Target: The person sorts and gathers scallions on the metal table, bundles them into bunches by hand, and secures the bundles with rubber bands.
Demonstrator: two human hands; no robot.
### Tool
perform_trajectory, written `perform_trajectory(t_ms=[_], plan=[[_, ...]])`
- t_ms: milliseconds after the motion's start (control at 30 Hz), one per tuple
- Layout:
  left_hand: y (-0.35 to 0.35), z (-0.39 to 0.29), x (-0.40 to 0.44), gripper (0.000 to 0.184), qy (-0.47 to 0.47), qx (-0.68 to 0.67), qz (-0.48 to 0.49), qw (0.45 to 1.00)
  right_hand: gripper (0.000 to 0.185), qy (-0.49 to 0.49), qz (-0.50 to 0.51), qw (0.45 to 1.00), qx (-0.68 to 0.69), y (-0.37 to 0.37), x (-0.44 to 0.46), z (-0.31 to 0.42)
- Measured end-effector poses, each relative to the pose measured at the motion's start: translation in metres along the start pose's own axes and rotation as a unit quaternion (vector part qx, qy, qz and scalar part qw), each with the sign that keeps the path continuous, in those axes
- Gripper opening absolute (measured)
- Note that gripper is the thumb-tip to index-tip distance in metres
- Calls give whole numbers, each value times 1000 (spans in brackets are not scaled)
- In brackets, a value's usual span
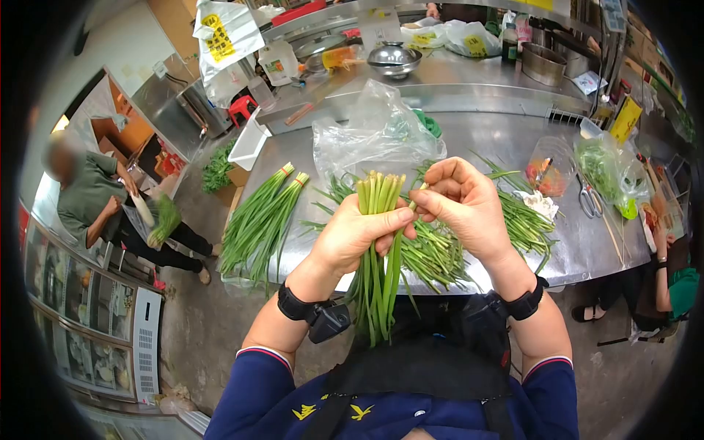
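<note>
Worktop (pixel 506 126): bare metal, smooth, with a soft sheen and blurred reflections. Clear bag (pixel 345 143): thin plastic film, crumpled and glossy. Held stalks (pixel 378 264): smooth, faintly shiny along the green leaves. Bowl (pixel 394 56): polished metal, bright highlights. Basin (pixel 250 139): smooth white plastic. Stool (pixel 241 110): red plastic. Hanging bag (pixel 226 37): white plastic film, creased, printed. Shirt (pixel 246 392): navy cloth, matt. Scissors (pixel 586 198): metal blades. Crumpled wad (pixel 541 204): matt white, apparently paper, too small to confirm. Floor (pixel 192 323): grey, hard, mostly matt.
</note>
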State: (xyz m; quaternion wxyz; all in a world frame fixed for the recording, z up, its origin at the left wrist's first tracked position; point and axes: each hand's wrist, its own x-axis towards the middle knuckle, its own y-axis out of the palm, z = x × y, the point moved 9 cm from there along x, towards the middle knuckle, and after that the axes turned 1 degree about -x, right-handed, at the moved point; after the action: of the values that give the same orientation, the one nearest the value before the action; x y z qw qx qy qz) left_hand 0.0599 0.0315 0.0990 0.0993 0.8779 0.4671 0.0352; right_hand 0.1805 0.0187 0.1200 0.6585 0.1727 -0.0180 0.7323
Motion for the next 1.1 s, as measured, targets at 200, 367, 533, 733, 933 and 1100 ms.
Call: perform_trajectory(t_ms=[200,367,533,733,933,1100], plan=[[3,6,3,24,-37,-39,19,998,18,-52,-82,995,28,-42,6,-1],[6,15,9,23,-48,-33,31,998,31,11,-1,999,48,-15,-1,-12],[12,20,12,23,-63,-36,39,997,28,39,9,999,15,-14,-1,-14],[12,31,8,22,-89,-24,49,995,26,-21,-66,997,20,-45,11,-9],[11,38,13,22,-93,-57,41,993,29,-80,-40,992,-86,-21,-4,-1],[18,38,15,23,-85,-70,69,992,25,-58,-19,998,-36,-16,-3,-10]])
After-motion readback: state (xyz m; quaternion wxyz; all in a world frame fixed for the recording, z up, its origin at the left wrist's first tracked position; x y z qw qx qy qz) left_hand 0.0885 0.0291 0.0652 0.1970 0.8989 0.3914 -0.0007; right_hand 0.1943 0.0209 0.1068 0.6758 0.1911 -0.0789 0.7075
